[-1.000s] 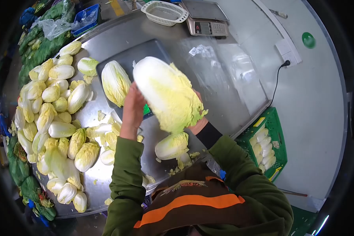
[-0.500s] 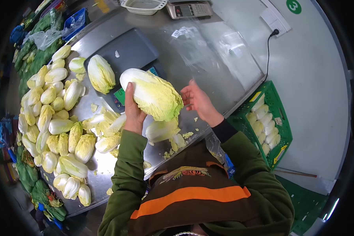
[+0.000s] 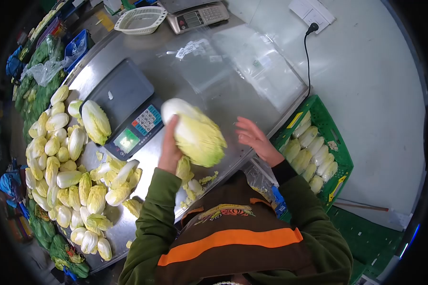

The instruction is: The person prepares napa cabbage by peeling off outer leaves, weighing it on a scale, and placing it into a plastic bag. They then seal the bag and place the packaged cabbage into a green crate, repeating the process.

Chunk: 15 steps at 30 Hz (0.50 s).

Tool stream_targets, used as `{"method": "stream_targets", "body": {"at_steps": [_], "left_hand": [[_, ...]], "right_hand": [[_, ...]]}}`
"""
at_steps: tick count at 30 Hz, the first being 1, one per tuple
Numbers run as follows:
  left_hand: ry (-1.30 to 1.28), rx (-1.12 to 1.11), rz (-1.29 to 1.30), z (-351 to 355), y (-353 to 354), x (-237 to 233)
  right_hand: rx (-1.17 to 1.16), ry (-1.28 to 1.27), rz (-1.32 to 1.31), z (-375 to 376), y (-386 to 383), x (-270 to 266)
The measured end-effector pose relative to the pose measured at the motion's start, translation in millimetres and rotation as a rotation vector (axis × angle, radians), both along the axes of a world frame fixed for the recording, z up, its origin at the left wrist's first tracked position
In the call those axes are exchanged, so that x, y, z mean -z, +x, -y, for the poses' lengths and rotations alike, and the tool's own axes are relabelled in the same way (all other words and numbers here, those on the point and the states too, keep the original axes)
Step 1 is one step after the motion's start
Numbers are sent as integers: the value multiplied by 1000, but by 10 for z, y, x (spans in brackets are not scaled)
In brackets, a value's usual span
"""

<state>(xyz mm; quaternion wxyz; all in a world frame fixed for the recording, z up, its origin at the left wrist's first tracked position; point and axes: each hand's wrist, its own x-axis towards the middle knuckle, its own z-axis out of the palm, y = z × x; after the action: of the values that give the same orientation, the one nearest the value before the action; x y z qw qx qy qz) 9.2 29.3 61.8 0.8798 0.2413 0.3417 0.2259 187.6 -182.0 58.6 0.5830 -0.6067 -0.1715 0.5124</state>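
Note:
My left hand (image 3: 170,151) grips a large napa cabbage (image 3: 195,135) by its left side, white base up and leafy green end toward the lower right. The cabbage is held above the steel table (image 3: 195,97). To its right, my right hand (image 3: 257,138) is apart from it, fingers spread with nothing in them. A digital scale (image 3: 128,90) with a lit green display stands left of the held cabbage. Another napa cabbage (image 3: 96,122) rests against the scale's left side. Under my left hand lie loose leaves, and a cabbage there is partly hidden.
Many cabbages (image 3: 69,178) are heaped on the left. A green crate (image 3: 345,147) of wrapped cabbages stands at the right. Clear plastic bags (image 3: 266,64) lie on the table's far right. A white basket (image 3: 140,29) and a second scale (image 3: 195,19) are at the back.
The view has shifted, showing more of the scale. My left hand has turned the cabbage more upright and lowered it in view. My right hand has moved farther from it, to the right.

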Motion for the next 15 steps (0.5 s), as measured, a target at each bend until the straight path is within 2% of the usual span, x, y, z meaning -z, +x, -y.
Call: {"method": "stream_targets", "body": {"at_steps": [1, 2, 3, 4, 5, 6, 7, 8, 10, 11, 12, 13, 15], "left_hand": [[-18, 69, 46, 143, 200, 125], [-1, 125, 55, 286, 415, 231], [141, 160, 59, 411, 637, 366], [187, 203, 51, 507, 839, 373], [232, 245, 43, 551, 1011, 387], [230, 250, 41, 501, 1150, 439], [183, 247, 4, 401, 1298, 522], [133, 240, -37, 290, 1432, 631], [778, 62, -388, -204, 1762, 1235], [1100, -160, -506, -426, 1943, 1262], [1179, -143, -625, -650, 2106, 1295], [1179, -139, -626, -870, 2229, 1414], [1486, 141, -726, -1260, 2425, 1716]], "right_hand": [[2, 6, 0, -41, 55, 147], [-19, 175, -51, -51, 86, 390], [-38, 342, -103, -45, 85, 542], [110, 181, -198, -8, 12, 467], [114, 179, -200, 83, 79, 499], [114, 125, -314, 180, 198, 539], [112, 72, -427, 263, 329, 583], [112, 68, -432, 349, 437, 626], [241, 111, -564, 504, 584, 715], [247, 110, -571, 579, 660, 759], [252, 84, -564, 648, 765, 799], [257, 60, -557, 699, 851, 844], [277, 41, -539, 754, 966, 947]]}}
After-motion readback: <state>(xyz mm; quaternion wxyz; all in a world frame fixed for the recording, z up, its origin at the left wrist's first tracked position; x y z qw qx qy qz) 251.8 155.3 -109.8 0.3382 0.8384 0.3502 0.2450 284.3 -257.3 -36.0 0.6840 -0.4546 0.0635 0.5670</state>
